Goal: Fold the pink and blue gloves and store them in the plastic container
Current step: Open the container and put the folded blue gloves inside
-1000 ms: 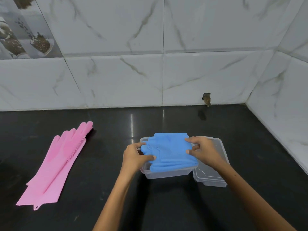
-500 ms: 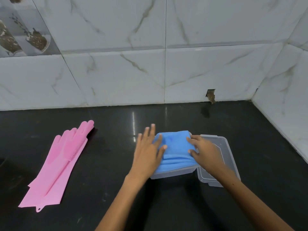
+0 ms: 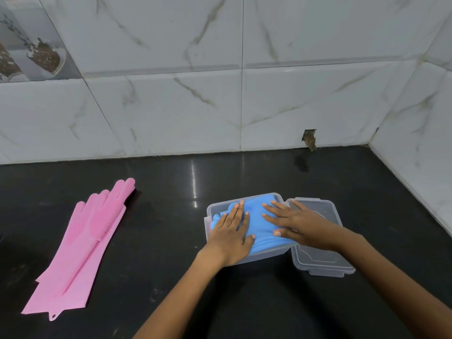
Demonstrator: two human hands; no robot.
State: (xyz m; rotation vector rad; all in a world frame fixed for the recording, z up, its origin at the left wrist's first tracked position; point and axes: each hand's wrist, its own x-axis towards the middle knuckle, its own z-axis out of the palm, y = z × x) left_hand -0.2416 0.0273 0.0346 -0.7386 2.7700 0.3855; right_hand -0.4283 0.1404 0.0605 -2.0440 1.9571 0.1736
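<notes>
The folded blue gloves (image 3: pixel 256 217) lie inside the clear plastic container (image 3: pixel 212 209) in the middle of the black counter. My left hand (image 3: pixel 232 234) rests flat on their left part, fingers spread. My right hand (image 3: pixel 297 223) lies flat on their right part and reaches over the container's right rim. Neither hand grips anything. The pink gloves (image 3: pixel 83 245) lie flat and unfolded, one stacked on the other, at the left of the counter, fingers pointing toward the wall.
The container's clear lid (image 3: pixel 322 260) lies on the counter (image 3: pixel 171 241) right beside the container, partly under my right wrist. White marble tile walls stand behind and to the right, meeting in a corner at the far right.
Both hands let go of the edges of the blue gloves and flattened on top of them. The blue gloves sank from above the rim down into the container.
</notes>
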